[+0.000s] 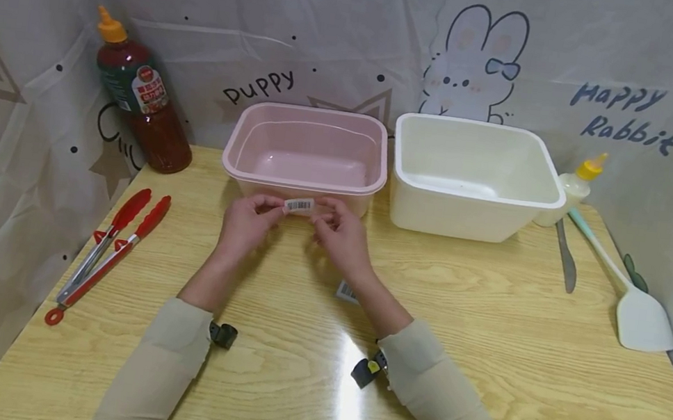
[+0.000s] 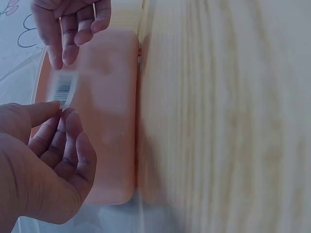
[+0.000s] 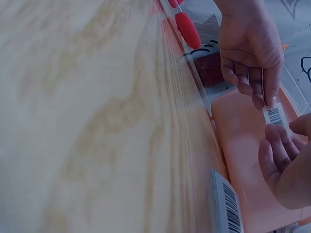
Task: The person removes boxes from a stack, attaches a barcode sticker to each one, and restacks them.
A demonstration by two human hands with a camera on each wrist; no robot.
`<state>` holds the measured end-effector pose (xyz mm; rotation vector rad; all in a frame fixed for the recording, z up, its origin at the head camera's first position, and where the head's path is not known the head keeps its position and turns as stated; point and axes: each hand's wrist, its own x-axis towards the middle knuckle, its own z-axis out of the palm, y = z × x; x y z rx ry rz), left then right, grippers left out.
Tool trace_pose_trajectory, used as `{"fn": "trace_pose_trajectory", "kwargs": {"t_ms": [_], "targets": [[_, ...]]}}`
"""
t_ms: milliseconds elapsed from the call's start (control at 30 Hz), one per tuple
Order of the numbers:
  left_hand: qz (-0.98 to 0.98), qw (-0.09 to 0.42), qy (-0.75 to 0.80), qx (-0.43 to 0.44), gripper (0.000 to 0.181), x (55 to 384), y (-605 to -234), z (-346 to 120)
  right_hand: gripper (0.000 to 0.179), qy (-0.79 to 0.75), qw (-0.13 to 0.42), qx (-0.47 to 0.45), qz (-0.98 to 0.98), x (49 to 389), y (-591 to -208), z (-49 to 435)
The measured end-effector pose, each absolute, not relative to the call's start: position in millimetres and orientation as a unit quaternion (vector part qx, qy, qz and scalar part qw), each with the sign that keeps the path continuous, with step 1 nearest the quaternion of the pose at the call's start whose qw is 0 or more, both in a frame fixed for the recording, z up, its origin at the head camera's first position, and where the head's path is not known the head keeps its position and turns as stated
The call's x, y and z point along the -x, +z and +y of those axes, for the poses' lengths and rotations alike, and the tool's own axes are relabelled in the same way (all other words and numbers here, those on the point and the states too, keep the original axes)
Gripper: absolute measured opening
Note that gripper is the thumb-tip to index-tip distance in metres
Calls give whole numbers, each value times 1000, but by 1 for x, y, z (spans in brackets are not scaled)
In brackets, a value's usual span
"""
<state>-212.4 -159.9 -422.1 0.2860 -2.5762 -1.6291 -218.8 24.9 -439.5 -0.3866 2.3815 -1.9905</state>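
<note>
A small white barcode label [image 1: 299, 205] is held up in front of the pink bin [image 1: 308, 184]. My left hand [image 1: 251, 222] pinches one end of it between thumb and forefinger, as the left wrist view also shows with the label [image 2: 63, 91]. Close to the label's other end is my right hand [image 1: 342, 235], its fingers loosely bent; in the right wrist view its thumb and fingers [image 3: 275, 145] stand apart. Whether a fingertip touches the label is hard to tell. A second barcode label [image 3: 226, 204] lies on the table, partly covered by my right forearm in the head view.
Right of the pink bin stands a white bin [image 1: 456, 214]. A red sauce bottle [image 1: 148, 103] and red-tipped tongs [image 1: 107, 255] are on the left. At the right are a small yellow-capped bottle [image 1: 572, 190], a spreader knife [image 1: 566, 263] and a white spatula [image 1: 644, 321].
</note>
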Motion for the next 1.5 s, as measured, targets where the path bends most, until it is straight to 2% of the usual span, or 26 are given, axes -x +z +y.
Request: {"fn": "trace_pose_trajectory", "kwargs": {"t_ms": [267,667,1167,1500], "targets": [[-876,45,-472,-84,24,215,-415,-164,28,-589,-1,156,793,219,-438,16],[-898,67,-430,-70,29,218,-412,-165,43,-530,10,163,832,221,-435,11],[-901,65,-418,-95,30,219,-415,-164,46,-525,25,162,835,222,-434,12],[-901,82,-415,-99,31,218,-414,-164,46,-525,28,163,835,222,-434,12]]}}
